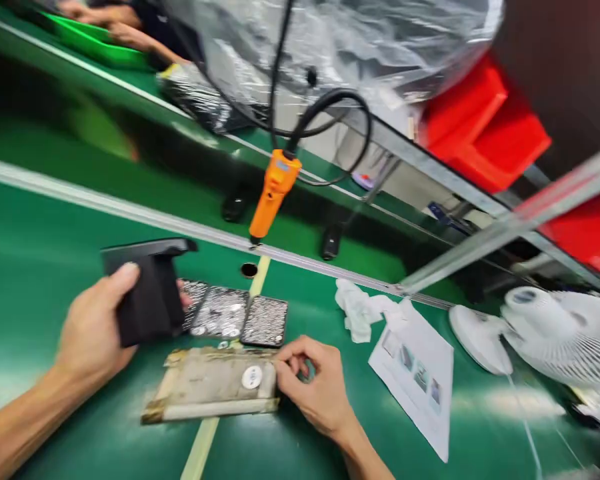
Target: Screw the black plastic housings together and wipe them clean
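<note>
A black angular plastic part with a lipped upper edge is gripped in my left hand, raised over the left of the bench. My right hand is closed, thumb and forefinger pinched at the right end of a worn, pale fixture block; anything between the fingertips is hidden. Brown tape covers the block's corners, and a round white label lies on its top. Behind the block stand shallow trays of small shiny metal pieces, including a black-rimmed tray and a wider tray.
An orange electric screwdriver hangs on a black cable above the trays. To the right lie crumpled white tissue, a printed sheet and a white fan. Red bins sit on the shelf; another person's hands work across the line.
</note>
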The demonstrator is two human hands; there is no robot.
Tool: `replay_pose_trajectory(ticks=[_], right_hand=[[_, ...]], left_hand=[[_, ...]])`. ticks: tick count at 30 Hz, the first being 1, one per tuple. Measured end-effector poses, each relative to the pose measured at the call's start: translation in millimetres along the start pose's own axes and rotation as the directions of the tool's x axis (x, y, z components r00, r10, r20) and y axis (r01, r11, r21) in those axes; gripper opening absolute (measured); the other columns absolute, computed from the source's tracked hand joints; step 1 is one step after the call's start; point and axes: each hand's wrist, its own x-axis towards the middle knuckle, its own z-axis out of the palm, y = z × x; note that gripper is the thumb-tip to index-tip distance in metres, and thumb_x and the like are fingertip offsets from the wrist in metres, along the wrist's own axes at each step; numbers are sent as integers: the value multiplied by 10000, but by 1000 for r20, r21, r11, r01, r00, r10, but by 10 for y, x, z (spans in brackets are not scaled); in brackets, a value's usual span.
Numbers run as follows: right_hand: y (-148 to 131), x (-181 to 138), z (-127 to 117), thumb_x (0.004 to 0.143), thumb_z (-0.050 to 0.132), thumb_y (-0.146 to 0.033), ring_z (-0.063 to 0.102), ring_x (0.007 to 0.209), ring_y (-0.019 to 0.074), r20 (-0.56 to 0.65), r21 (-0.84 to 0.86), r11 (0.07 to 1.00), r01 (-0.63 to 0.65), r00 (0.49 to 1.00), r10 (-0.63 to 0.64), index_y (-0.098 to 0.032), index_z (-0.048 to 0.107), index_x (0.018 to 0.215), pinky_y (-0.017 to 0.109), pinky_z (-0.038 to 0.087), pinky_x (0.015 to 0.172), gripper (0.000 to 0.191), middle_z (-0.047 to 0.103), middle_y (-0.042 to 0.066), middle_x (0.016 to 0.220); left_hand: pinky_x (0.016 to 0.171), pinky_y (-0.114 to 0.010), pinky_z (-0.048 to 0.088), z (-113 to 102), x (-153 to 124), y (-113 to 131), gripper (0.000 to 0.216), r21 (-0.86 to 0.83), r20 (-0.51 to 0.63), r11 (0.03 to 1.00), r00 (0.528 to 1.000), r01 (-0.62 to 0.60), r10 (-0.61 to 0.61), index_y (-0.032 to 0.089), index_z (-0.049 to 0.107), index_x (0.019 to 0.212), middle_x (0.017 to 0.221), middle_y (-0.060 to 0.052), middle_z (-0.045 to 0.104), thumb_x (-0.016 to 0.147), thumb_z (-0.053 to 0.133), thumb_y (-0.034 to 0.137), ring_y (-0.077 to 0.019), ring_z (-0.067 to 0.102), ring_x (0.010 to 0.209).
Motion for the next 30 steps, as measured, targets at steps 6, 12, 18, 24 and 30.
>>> replay_pose_trajectory(ticks=[6, 12, 18, 24, 30], right_hand=[[-24, -119, 122, 878, 644, 2, 600, 723, 119, 75, -99, 899, 426, 904, -420, -205, 666, 964, 279, 478, 681, 226, 720, 9, 854], [-28, -84, 97, 899, 648, 27, 675, 890, 155, 240, -142, 867, 477, 867, -438, -197, 648, 1071, 317, 534, 764, 282, 723, 42, 962], [-57, -94, 24, 911, 669, -2, 679, 878, 154, 227, -141, 893, 427, 892, -391, -223, 678, 1104, 332, 538, 777, 294, 726, 37, 987], [-35, -102, -7, 931, 657, -51, 689, 868, 164, 195, -201, 902, 381, 918, -345, -239, 699, 1088, 342, 562, 814, 248, 740, 34, 981], [-16, -109, -4, 927, 655, -43, 653, 883, 173, 275, -240, 880, 410, 898, -343, -242, 691, 1185, 342, 541, 765, 328, 701, 63, 1052]], left_hand=[[490, -311, 597, -32, 4, -1, 578, -103, 3, 994, 999, -39, 40, 102, 672, 1050, 815, -119, 758, 827, 716, 633, -263, 711, 649], [452, -330, 586, -16, -23, 15, 572, -85, 22, 996, 999, -40, 42, 85, 678, 1072, 846, -155, 754, 884, 663, 625, -272, 704, 621], [441, -362, 583, -14, -31, 24, 573, -77, 21, 996, 999, -44, 46, 88, 664, 1054, 832, -155, 744, 884, 658, 635, -279, 687, 607], [439, -373, 585, 10, -39, 46, 570, -76, 21, 996, 998, -50, 52, 86, 668, 1050, 830, -160, 738, 888, 659, 632, -280, 679, 603], [409, -371, 573, 35, -55, 78, 572, -73, 24, 996, 999, -47, 49, 76, 679, 1021, 802, -160, 733, 877, 668, 630, -279, 670, 570]])
